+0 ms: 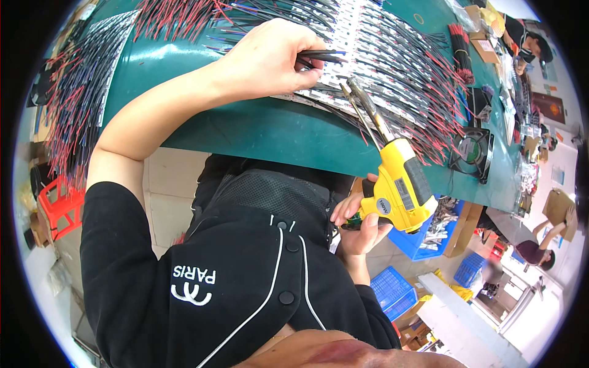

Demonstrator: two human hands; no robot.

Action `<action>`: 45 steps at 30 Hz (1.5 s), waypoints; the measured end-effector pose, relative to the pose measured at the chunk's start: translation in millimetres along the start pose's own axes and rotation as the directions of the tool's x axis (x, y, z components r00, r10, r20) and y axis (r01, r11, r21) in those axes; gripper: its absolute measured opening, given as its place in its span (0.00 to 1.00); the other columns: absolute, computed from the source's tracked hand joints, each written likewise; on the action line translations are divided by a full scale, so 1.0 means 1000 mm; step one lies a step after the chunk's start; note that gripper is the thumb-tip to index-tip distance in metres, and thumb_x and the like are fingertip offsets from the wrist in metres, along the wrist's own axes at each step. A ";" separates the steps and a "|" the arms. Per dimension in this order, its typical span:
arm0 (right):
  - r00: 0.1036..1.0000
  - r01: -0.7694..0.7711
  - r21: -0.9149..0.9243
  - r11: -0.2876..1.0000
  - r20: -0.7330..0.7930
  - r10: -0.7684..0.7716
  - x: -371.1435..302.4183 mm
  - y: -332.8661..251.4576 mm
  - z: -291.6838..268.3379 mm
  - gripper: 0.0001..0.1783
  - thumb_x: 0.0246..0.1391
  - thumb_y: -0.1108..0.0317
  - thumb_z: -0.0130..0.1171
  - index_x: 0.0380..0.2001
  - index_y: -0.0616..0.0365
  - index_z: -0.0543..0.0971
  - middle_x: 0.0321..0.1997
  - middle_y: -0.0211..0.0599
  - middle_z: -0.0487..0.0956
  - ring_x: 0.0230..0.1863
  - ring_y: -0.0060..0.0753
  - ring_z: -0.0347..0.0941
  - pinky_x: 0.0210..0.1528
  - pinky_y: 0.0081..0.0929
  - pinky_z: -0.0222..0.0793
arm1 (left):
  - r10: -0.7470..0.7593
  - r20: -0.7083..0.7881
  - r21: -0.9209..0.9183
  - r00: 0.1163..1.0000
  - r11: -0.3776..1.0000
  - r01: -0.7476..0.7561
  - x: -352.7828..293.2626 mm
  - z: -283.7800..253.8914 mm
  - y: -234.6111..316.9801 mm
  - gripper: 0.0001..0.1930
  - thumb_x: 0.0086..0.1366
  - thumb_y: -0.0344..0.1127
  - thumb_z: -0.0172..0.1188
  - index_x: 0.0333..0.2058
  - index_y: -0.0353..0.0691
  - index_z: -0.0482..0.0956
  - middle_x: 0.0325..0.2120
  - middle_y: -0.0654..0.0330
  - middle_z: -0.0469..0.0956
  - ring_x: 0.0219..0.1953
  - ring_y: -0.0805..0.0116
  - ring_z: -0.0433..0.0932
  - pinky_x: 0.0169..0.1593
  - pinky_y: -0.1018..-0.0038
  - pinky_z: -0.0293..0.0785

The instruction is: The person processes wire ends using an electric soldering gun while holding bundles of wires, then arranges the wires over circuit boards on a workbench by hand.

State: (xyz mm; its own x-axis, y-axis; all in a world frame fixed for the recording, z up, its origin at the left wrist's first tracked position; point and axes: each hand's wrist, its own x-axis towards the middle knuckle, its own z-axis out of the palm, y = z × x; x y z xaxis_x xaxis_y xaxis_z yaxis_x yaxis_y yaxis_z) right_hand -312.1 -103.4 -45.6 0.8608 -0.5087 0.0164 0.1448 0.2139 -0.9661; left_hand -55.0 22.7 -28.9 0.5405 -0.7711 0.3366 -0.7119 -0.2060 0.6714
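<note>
- Nearest is my own black jacket (239, 257), with white piping and dark buttons down its front.
- My right grip (362, 224) is closed round the handle of a yellow soldering gun (399, 184), which I hold up at the desk's near edge, its metal nozzle and thin side tube slanting up and to the left.
- My left grip (282, 61) is closed too – thumb and fingers pinch a few black wires (328, 57), their ends poking out to the right, just beside the gun's tip. Whether the tip touches anything, I cannot tell.
- Under both lies the green desk (264, 132), bearing rows of white strips (348, 24) with black, red-ended leads fanning out to the right.
- Toward the desk's right edge sits a black fan (471, 152); farther up that side stands a bundle of red wires (460, 55).
- Below the desk, on my right, is a blue crate (410, 245) of loose parts; off to my left, a red stool (61, 208).
- Farthest right – a person (532, 251) holding up some cardboard.
</note>
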 end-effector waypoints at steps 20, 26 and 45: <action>0.999 -0.040 -0.008 0.999 0.000 0.040 0.002 0.001 0.005 0.25 0.52 0.57 0.54 0.42 0.69 0.62 0.19 0.40 0.68 0.15 0.28 0.65 0.17 0.22 0.66 | -0.095 0.004 0.035 0.996 0.995 0.094 0.003 0.005 0.006 0.08 0.44 0.28 0.61 0.25 0.33 0.75 0.20 0.53 0.74 0.23 0.60 0.74 0.30 0.73 0.69; 0.998 -0.046 -0.059 0.997 -0.032 0.045 0.002 -0.002 0.009 0.26 0.52 0.58 0.54 0.43 0.71 0.63 0.19 0.39 0.68 0.15 0.25 0.65 0.17 0.21 0.65 | -0.123 0.009 0.071 0.992 0.990 0.123 0.002 0.007 0.007 0.11 0.46 0.30 0.61 0.30 0.31 0.76 0.22 0.53 0.76 0.26 0.61 0.77 0.34 0.73 0.72; 0.999 -0.051 0.006 0.999 0.004 0.051 -0.002 -0.005 -0.004 0.30 0.51 0.53 0.55 0.45 0.68 0.61 0.18 0.36 0.66 0.14 0.26 0.63 0.17 0.22 0.64 | -0.091 0.056 -0.015 0.994 0.996 0.092 0.005 0.003 0.002 0.07 0.47 0.28 0.60 0.26 0.33 0.75 0.20 0.57 0.73 0.21 0.68 0.72 0.28 0.77 0.69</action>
State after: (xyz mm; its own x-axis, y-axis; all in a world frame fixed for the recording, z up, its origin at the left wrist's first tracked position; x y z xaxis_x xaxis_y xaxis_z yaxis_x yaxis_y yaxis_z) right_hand -316.8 -106.4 -41.8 0.8692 -0.4934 -0.0322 0.1035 0.2452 -0.9639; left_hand -54.8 17.1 -27.9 0.5773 -0.7816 0.2364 -0.6524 -0.2674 0.7091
